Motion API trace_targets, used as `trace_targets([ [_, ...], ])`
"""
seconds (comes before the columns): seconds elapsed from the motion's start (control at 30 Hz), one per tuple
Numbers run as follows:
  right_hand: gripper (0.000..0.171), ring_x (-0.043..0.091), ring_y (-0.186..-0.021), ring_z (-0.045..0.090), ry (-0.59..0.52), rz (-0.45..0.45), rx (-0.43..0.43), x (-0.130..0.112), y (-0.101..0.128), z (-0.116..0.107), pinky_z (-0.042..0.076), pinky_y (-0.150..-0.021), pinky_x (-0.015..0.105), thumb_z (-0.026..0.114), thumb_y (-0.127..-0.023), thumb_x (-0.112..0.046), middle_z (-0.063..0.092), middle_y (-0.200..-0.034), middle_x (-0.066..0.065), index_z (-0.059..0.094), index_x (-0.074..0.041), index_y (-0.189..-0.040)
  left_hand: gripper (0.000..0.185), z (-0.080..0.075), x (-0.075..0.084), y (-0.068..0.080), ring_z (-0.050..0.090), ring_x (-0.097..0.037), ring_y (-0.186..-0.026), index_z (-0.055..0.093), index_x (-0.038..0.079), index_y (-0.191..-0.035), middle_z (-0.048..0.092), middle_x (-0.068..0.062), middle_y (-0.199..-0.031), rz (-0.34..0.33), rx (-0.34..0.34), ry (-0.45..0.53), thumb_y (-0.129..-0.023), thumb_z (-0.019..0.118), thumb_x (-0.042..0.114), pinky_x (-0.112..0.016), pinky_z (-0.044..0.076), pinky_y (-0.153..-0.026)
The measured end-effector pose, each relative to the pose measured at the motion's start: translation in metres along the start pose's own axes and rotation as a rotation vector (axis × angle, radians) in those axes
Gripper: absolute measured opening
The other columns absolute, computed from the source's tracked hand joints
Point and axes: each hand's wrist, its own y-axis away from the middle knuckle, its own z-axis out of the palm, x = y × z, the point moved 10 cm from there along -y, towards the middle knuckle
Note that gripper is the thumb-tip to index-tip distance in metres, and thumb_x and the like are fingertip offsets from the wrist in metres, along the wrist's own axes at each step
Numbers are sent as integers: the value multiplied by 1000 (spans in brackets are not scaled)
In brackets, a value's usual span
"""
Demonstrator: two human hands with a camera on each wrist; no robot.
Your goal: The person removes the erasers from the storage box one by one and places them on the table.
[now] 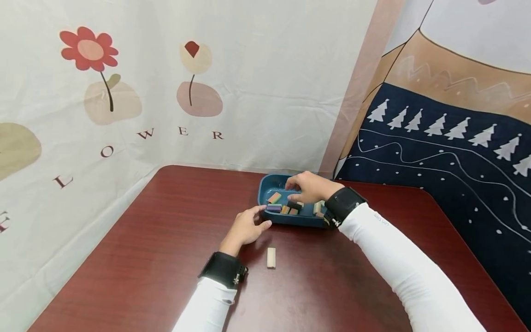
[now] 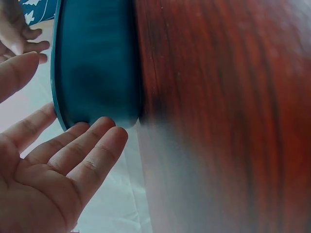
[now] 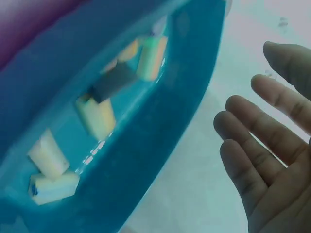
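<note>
A blue plastic tray [image 1: 300, 220] stands toward the back of the table, with several small coloured blocks inside. Among them are a purple block [image 1: 274, 208], an orange-and-green block [image 1: 274, 198] and a black block [image 3: 115, 81]. My left hand [image 1: 244, 227] is at the tray's left end; in the left wrist view its extended fingers lie against or just beside the tray wall [image 2: 95, 63]. Over the tray hovers my right hand [image 1: 314, 187], fingers loosely bent and holding nothing. One pale block [image 1: 271, 258] lies on the table in front of the tray.
The dark red wooden table [image 1: 166, 258] has its far edge along a white curtain [image 1: 265, 83] printed with flowers. A navy cloth [image 1: 435, 170] with white trees hangs at the right.
</note>
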Motion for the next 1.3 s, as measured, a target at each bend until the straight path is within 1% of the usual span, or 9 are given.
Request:
trace_targets([
  [0.17, 30, 24, -99, 61, 9, 87, -54, 29, -10, 4, 52, -86, 37, 67, -94, -23, 65, -108, 7, 65, -7, -119, 54, 0, 2, 0, 55, -29, -122, 50, 14, -143, 57, -18, -132, 7, 2, 1, -94, 66, 30, -51, 42, -99],
  [0.3, 30, 22, -96, 58, 41, 140, -119, 48, -16, 17, 51, -84, 37, 66, -94, -20, 63, -105, 6, 65, -6, -120, 54, 0, 0, 3, 55, -30, -122, 51, 15, -143, 57, -18, -132, 4, 5, 9, -93, 66, 30, -51, 43, -99],
  [0.4, 28, 20, -95, 57, 85, 155, -179, 59, -19, 28, 50, -84, 38, 66, -93, -17, 61, -104, 4, 65, -7, -119, 54, 2, -3, 5, 54, -30, -122, 51, 14, -142, 57, -18, -132, 0, 1, 14, -93, 66, 30, -51, 43, -99],
  [0.63, 34, 19, -87, 56, 179, 149, -257, 70, -30, 39, 48, -80, 37, 69, -88, -15, 62, -107, 10, 63, -6, -120, 53, -1, -4, 5, 55, -31, -122, 51, 13, -142, 58, -19, -131, 0, 20, -5, -93, 66, 28, -53, 42, -99],
  [0.83, 42, 18, -90, 60, 301, 249, -353, 81, -30, 44, 51, -80, 36, 72, -88, -25, 63, -115, 6, 61, -13, -127, 53, 1, 0, 2, 56, -30, -121, 51, 13, -142, 58, -19, -130, 13, 17, -10, -93, 67, 28, -52, 42, -99],
  [0.93, 45, 17, -84, 57, 315, 283, -391, 85, -32, 51, 49, -75, 34, 73, -87, -26, 64, -109, 5, 60, -16, -129, 53, 1, -1, 4, 56, -30, -121, 52, 14, -141, 58, -19, -130, 7, 17, -10, -93, 67, 28, -52, 42, -99],
  [1.1, 47, 17, -76, 50, 291, 336, -454, 91, -33, 63, 41, -64, 31, 71, -86, -20, 59, -94, 2, 56, -21, -131, 52, 0, -1, 5, 56, -29, -121, 52, 14, -142, 57, -18, -133, 4, 18, -2, -93, 67, 27, -51, 42, -99],
  [1.2, 46, 18, -78, 49, 280, 338, -468, 90, -34, 64, 40, -63, 31, 72, -86, -18, 57, -94, 4, 55, -21, -129, 52, 0, -1, 3, 56, -29, -121, 52, 14, -142, 57, -17, -133, 2, 18, -5, -93, 66, 28, -51, 42, -99],
  [1.3, 45, 19, -81, 51, 297, 323, -475, 91, -34, 66, 43, -65, 31, 74, -85, -20, 57, -101, 5, 56, -20, -126, 53, 1, 0, 0, 55, -29, -122, 51, 15, -142, 57, -17, -133, 1, 10, -13, -93, 66, 29, -52, 42, -100],
])
